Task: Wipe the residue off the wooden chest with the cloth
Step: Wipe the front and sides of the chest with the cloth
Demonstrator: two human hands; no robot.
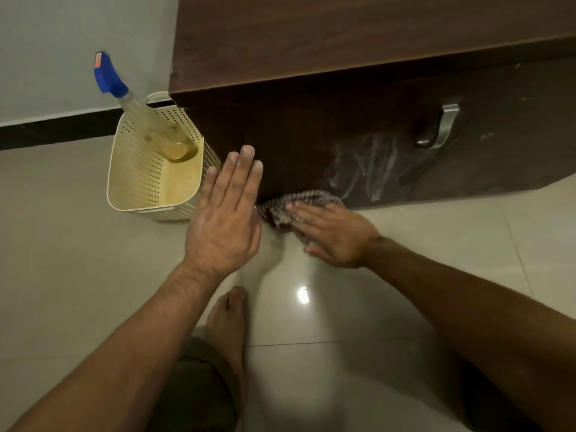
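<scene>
The wooden chest (311,126) stands on the tiled floor (343,353). White smeared residue (367,169) covers its front panel, beside the metal handle (442,126). The right hand (333,235) presses the patterned cloth (280,207) flat against the lower edge of the chest front, fingers extended over the cloth. The left hand (224,219) is open, fingers straight, near the chest's left front corner, gripping nothing. A perforated basket (149,182) holding a spray bottle (140,113) stands just beside the chest's left end.

cream perforated basket (137,182) on tiled floor (62,244) | blue-capped spray bottle (137,113) leaning inside
</scene>
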